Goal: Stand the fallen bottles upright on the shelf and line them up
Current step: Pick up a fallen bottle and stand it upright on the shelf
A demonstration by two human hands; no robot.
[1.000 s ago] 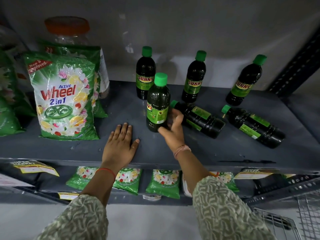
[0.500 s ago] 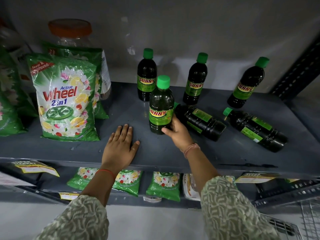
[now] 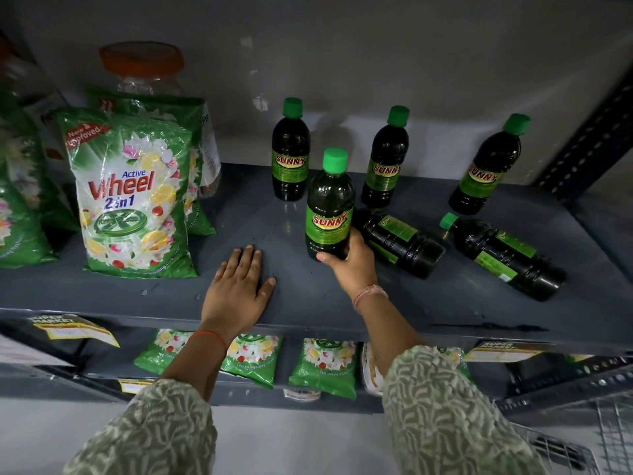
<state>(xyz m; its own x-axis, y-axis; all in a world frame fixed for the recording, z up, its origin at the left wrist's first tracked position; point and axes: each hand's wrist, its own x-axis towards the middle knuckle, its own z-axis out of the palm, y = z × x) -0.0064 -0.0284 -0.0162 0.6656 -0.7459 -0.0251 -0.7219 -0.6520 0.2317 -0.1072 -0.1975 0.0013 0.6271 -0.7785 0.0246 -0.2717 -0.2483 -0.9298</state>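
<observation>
Still risky: right hand (image 3: 352, 262) wrapped round upright bottle (image 3: 329, 214) mid-shelf (image 3: 301, 296), fallen bottle (image 3: 397, 243) touching at three o'clock. Could knock either over if released carelessly. Left hand (image 3: 239, 286) flat, open, at nine o'clock.

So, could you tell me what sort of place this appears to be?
Most likely a small supermarket aisle: a metal shelf carries identical Sunny bottles and Wheel detergent packs, and yellow edge tags read "Super Market".

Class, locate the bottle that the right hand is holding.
The held bottle stands upright mid-shelf, gripped low by the right hand, between the flat left hand and a fallen bottle.
</observation>
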